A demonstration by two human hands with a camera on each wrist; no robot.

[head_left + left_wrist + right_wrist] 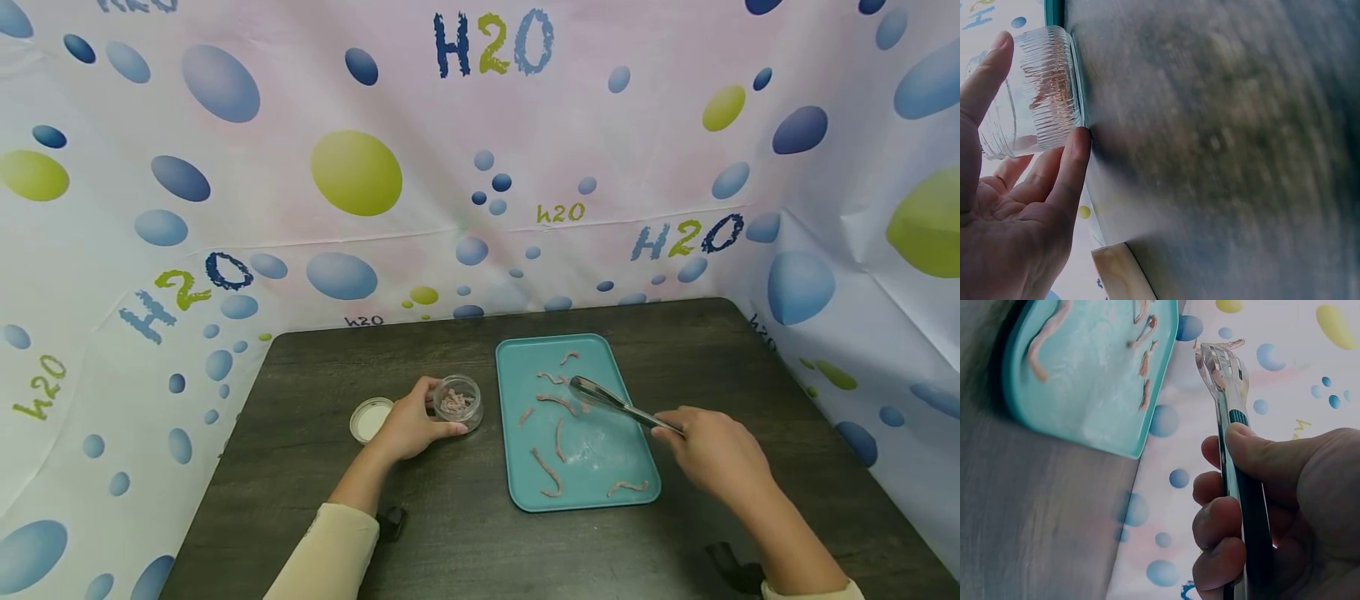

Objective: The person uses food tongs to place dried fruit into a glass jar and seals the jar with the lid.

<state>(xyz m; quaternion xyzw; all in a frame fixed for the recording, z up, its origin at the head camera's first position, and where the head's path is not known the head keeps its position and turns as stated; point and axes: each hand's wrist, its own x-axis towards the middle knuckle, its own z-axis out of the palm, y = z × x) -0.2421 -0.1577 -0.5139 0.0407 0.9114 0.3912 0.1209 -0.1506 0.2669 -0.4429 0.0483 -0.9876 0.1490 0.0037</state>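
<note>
My left hand [411, 423] holds a clear glass jar [474, 419] on the dark table, thumb on the near side and fingers around the far side. Pale pink, worm-like strips [454, 402] lie inside it. In the left wrist view, the jar's ribbed wall [1054, 53] shows between thumb and fingers. My right hand [716, 454] grips metal tongs [626, 407], their head over the teal tray [600, 479]. A pinkish strip [1234, 344] sticks out at the tongs' tips in the right wrist view. Several similar strips [551, 477] lie spread across the tray.
A round, pale lid [371, 419] lies left of the jar, beside my left wrist. The dark wooden table [450, 533] ends at a white backdrop [465, 125] with blue and green dots behind and on both sides.
</note>
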